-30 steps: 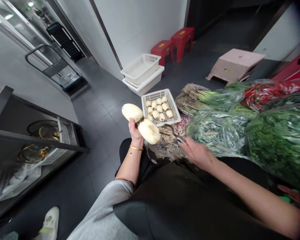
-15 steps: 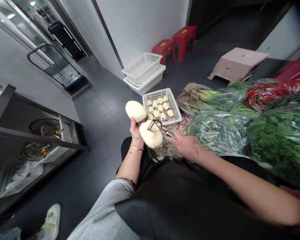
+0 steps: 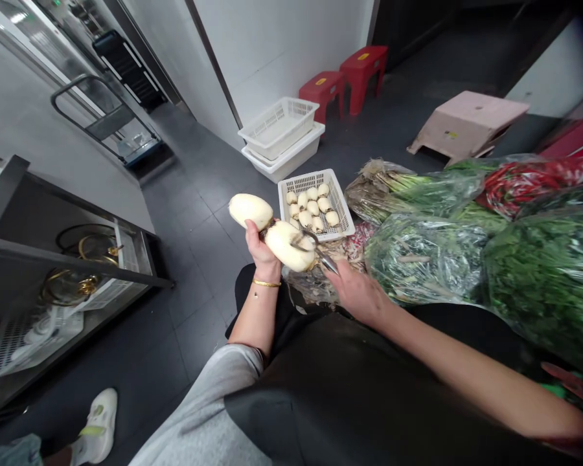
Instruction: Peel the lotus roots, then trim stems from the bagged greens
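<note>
A pale, two-lobed lotus root (image 3: pixel 289 246) is gripped at its narrow dark joint by my left hand (image 3: pixel 262 249), with one lobe pointing away to the left. My right hand (image 3: pixel 357 291) is wrapped around the metal handle of a peeler (image 3: pixel 326 260). The peeler's head lies against the nearer lobe, close to its right end. Just beyond the root, a white slotted basket (image 3: pixel 342 207) holds several short peeled lotus root pieces (image 3: pixel 312 208). Peelings and dark wrapping (image 3: pixel 315 288) lie below my hands.
Bagged leafy greens (image 3: pixel 427 255), scallions (image 3: pixel 393 184) and red chillies (image 3: pixel 515 184) cover the right side. White baskets (image 3: pixel 282 139) are stacked behind, near red stools (image 3: pixel 364 74) and a pink stool (image 3: pixel 471 123). A metal shelf (image 3: pixel 78 259) stands left; another person's shoe (image 3: pixel 101 424) is lower left.
The lotus root has tilted flatter and shifted slightly left and up. The peeler has moved along the nearer lobe toward its right end. Both hands keep their hold.
</note>
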`<state>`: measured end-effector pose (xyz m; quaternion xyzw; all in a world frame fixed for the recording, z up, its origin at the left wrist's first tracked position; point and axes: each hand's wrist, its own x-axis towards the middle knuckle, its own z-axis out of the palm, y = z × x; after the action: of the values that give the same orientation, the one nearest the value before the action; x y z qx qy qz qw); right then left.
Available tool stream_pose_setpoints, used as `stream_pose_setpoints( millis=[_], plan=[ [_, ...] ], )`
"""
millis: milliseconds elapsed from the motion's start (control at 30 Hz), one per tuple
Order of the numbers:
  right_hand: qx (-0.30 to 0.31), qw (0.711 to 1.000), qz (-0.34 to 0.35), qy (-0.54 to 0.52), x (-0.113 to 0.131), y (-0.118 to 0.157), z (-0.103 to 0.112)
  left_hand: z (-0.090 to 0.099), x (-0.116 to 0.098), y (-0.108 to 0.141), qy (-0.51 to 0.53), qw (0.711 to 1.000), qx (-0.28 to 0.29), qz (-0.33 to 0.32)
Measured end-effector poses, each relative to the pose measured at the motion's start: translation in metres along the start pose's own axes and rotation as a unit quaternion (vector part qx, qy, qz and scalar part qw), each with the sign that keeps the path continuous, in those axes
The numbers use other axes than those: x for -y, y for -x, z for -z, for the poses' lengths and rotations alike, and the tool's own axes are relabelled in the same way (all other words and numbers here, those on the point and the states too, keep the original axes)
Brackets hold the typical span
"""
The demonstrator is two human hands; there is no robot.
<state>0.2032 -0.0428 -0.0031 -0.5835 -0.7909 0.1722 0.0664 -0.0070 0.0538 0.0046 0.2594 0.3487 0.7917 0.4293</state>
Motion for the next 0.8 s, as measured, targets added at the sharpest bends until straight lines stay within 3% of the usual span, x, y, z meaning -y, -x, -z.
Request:
stream_pose_setpoints(
  millis=[67,167,233,367,567,667,800],
  plan=[
    [0.022,1.000,-0.011,0.019,-0.013,0.013,-0.016,0.002,-0.002,-0.008,-0.007,0.999,-0.027,-0.020],
    [-0.021,0.999,-0.018,0.028,-0.028,0.024,-0.027,0.007,-0.001,-0.017,-0.017,0.998,-0.054,-0.020],
    [-0.057,0.998,0.004,0.021,-0.024,0.017,-0.024,0.008,0.003,-0.017,-0.021,0.998,-0.053,-0.003],
    [-0.052,0.997,0.049,0.032,-0.015,0.007,-0.029,0.008,0.010,-0.012,-0.012,0.998,-0.055,0.041],
    [-0.137,0.986,0.074,0.059,-0.024,0.014,-0.048,0.014,0.019,-0.013,-0.015,0.996,-0.081,0.027],
    [-0.119,0.985,0.098,0.072,-0.035,0.012,-0.058,0.017,0.019,-0.017,-0.012,0.995,-0.084,0.051],
    [-0.095,0.991,0.050,0.081,-0.067,0.027,-0.062,0.025,0.016,-0.023,-0.009,0.994,-0.094,0.058]
  ],
)
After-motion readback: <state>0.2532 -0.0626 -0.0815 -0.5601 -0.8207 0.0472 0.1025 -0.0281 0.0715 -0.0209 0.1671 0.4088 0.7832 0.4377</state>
